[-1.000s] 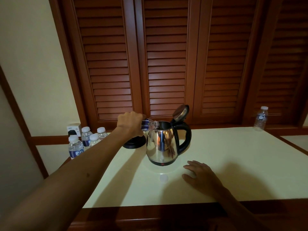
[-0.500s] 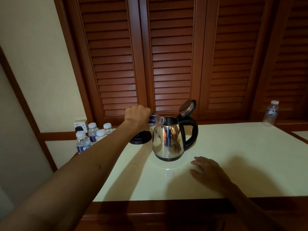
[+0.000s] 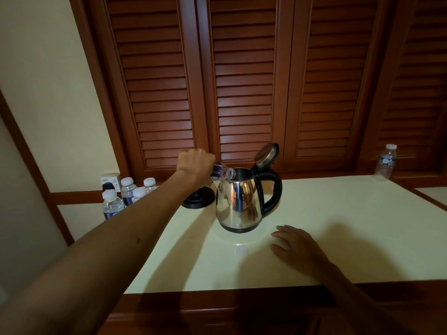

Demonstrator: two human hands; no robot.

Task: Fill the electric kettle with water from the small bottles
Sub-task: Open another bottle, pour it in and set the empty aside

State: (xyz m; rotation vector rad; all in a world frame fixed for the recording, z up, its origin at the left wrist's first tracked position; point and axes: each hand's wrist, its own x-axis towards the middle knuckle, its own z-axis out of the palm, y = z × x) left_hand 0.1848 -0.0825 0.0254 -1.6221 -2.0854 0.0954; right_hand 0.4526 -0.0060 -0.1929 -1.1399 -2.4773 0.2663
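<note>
A steel electric kettle point(image 3: 239, 201) with a black handle stands on the pale table point(image 3: 338, 226), its lid point(image 3: 266, 154) flipped up. My left hand point(image 3: 196, 166) grips a small water bottle point(image 3: 222, 172), tipped sideways with its open neck over the kettle's mouth. My right hand point(image 3: 296, 246) rests flat on the table, in front of the kettle and to its right. A white bottle cap point(image 3: 242, 250) lies on the table before the kettle.
Several capped small bottles point(image 3: 125, 194) stand at the table's far left corner near a wall socket point(image 3: 110, 181). The black kettle base point(image 3: 199, 201) sits behind my left wrist. One more bottle point(image 3: 386, 162) stands at the far right. Louvred wooden doors rise behind.
The view has shifted slightly. My left hand keeps the bottle tipped at the kettle's mouth, and my right hand stays flat on the table.
</note>
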